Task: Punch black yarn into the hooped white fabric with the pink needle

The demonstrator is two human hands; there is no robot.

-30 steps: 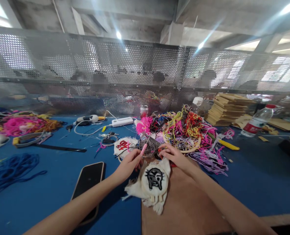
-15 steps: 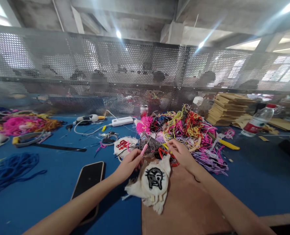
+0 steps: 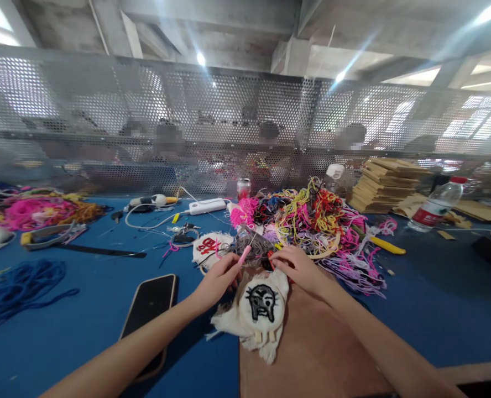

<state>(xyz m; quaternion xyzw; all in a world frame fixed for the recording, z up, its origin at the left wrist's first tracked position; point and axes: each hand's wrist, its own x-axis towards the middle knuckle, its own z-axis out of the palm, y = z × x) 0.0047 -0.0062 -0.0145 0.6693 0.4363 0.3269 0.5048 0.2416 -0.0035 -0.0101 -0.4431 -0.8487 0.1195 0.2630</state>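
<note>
My left hand (image 3: 218,281) is closed around the pink handle of a punch needle (image 3: 244,255), whose thin metal tip points up and to the right. My right hand (image 3: 297,268) has its fingers curled together beside red-handled scissors (image 3: 270,258), at the upper corner of a white cloth. What its fingertips hold, if anything, is hidden. Just below both hands lies the white cloth in a round hoop (image 3: 245,326), stitched with a black and grey face-like figure (image 3: 262,303). Grey yarn (image 3: 251,246) sits behind the needle tip.
A heap of coloured yarn (image 3: 307,215) rises behind my hands, with a white piece stitched in red (image 3: 210,249) at its left. A phone (image 3: 152,304) lies by my left forearm. Further right are a water bottle (image 3: 436,204) and stacked brown packets (image 3: 386,185). A perforated screen (image 3: 229,121) stands behind.
My right hand has come down and slightly left, from above the scissors to the cloth's upper corner. My left hand and the punch needle have hardly moved.
</note>
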